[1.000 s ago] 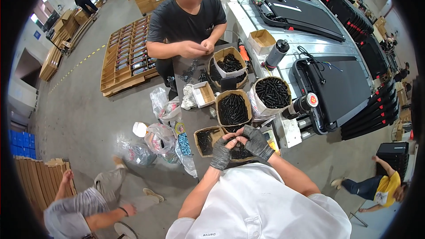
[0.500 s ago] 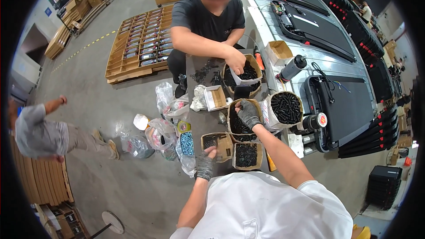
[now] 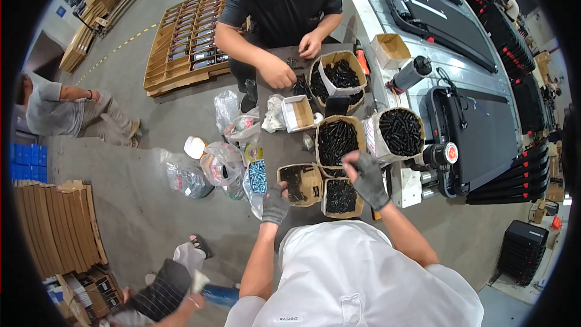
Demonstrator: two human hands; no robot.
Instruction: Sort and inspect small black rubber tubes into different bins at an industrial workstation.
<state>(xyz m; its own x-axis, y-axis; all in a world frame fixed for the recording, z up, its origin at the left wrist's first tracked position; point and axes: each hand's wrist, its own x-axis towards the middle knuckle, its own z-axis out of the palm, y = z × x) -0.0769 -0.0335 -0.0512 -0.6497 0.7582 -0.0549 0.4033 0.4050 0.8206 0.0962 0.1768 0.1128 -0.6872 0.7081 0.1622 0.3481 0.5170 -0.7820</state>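
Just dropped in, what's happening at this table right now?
A person in grey gloves is working over small cardboard boxes of black screws. The left hand rests by one box; the right hand hovers between another and a taller box. Across the table, a co-worker sorts small parts bare-handed.

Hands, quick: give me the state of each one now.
Left hand: gloved, resting at the small box of black parts, nothing visibly held.
Right hand: gloved, fingers curled; contents cannot be told.
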